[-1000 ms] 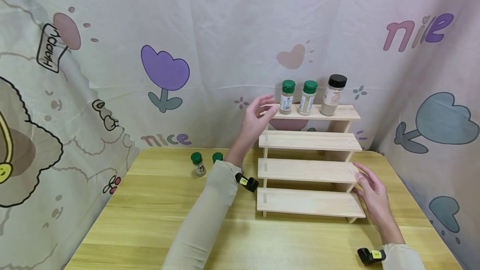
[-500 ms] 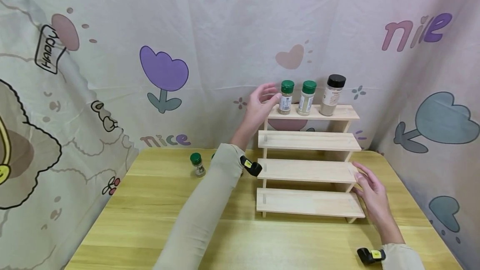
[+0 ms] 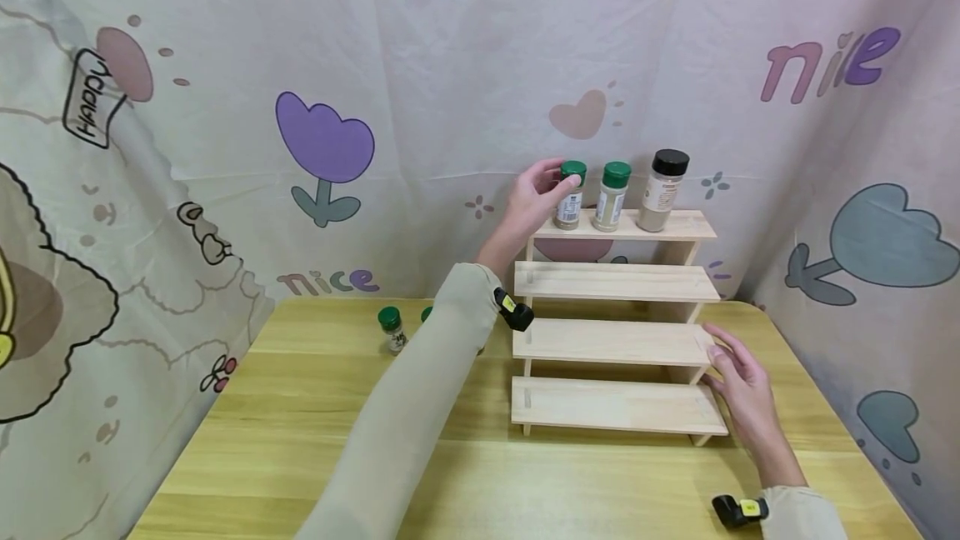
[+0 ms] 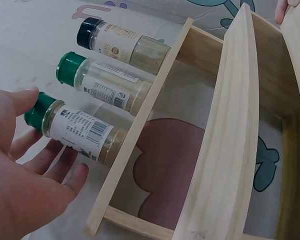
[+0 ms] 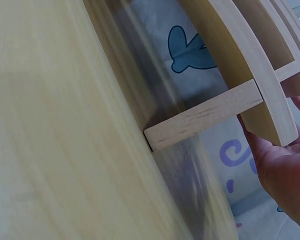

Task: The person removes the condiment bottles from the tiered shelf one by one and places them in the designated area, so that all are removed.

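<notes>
A stepped wooden shelf rack (image 3: pixel 615 342) stands on the table, with three spice jars upright on its top tier. My left hand (image 3: pixel 529 200) is at the leftmost green-capped spice jar (image 3: pixel 568 212). In the left wrist view, its thumb lies at the green cap (image 4: pixel 36 116) while the other fingers spread loosely behind the jar. Beside it are another green-capped jar (image 3: pixel 608 208) and a taller black-capped jar (image 3: pixel 659 194). My right hand (image 3: pixel 750 398) holds the right side of the rack, fingers around a shelf end (image 5: pixel 270 125) in the right wrist view.
On the table (image 3: pixel 300 440), left of the rack, stands a small green-capped jar (image 3: pixel 393 330). Another green cap (image 3: pixel 426 314) shows partly behind my left sleeve. A printed cloth (image 3: pixel 450 90) hangs close behind the table and rack.
My left hand has moved right and slightly up, from the left end of the top tier to the leftmost jar. The right hand stays on the rack; the jars have not moved.
</notes>
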Motion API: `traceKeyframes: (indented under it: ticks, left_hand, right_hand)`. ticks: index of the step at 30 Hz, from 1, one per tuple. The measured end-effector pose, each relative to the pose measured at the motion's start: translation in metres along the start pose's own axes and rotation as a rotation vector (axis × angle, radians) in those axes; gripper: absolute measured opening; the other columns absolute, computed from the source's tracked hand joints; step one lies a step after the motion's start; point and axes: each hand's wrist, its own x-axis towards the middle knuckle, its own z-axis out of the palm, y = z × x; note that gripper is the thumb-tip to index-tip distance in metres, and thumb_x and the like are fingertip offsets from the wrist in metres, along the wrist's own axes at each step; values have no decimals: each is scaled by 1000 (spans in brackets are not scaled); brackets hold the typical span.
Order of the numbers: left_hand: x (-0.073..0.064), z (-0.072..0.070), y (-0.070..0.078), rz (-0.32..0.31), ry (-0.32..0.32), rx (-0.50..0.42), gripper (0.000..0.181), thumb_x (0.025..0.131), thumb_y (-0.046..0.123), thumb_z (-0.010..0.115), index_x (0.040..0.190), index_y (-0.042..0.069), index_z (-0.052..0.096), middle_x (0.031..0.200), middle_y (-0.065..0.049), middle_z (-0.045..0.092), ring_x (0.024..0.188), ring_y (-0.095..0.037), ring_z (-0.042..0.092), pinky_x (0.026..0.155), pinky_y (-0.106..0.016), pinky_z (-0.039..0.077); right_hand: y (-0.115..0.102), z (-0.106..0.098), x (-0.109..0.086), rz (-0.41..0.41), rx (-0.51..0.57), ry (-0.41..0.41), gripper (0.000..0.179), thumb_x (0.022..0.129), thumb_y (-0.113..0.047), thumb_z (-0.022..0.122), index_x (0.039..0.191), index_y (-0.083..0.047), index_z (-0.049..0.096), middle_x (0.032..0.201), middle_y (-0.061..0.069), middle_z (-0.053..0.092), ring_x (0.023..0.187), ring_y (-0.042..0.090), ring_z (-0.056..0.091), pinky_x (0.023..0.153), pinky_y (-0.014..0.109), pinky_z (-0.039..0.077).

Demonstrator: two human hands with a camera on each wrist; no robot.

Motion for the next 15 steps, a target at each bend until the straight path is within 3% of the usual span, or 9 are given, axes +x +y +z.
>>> traceKeyframes:
  ticks: [15]
  left_hand:
    - [3, 4, 1, 30, 20, -11, 36, 98, 22, 73, 131, 10, 66, 120, -6, 69, 110, -16, 64, 96, -26, 51]
  right_hand:
    - [-1, 0, -1, 10, -14, 7, 45, 109, -15, 51, 152, -3, 46, 120, -11, 67, 108, 2, 65, 83, 19, 56]
